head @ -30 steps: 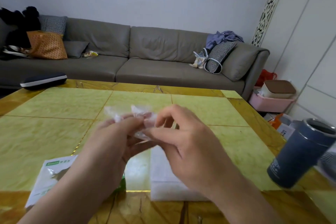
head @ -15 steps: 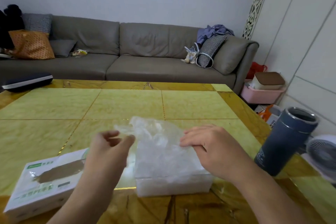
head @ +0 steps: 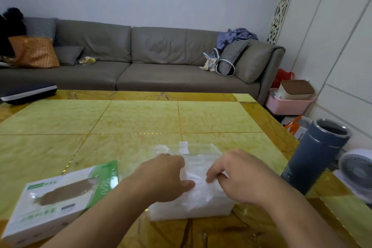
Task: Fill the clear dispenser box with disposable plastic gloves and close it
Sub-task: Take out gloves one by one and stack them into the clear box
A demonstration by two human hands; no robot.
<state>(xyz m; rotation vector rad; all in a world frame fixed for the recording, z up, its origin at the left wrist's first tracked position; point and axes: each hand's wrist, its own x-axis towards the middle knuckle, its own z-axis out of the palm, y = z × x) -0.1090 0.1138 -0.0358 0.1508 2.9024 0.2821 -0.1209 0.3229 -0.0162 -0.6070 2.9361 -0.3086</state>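
Gloves (head: 198, 191) are being pressed into the dispenser box (head: 193, 210); my left hand (head: 167, 179) flat, my right hand (head: 239, 177) pinching them.

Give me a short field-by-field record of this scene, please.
box: clear dispenser, open, lid raised behind
gloves: plastic gloves heaped in the dispenser
left hand: on the gloves
right hand: fingers bent on the gloves
carton: left of the dispenser
flask: open, at the table's right edge
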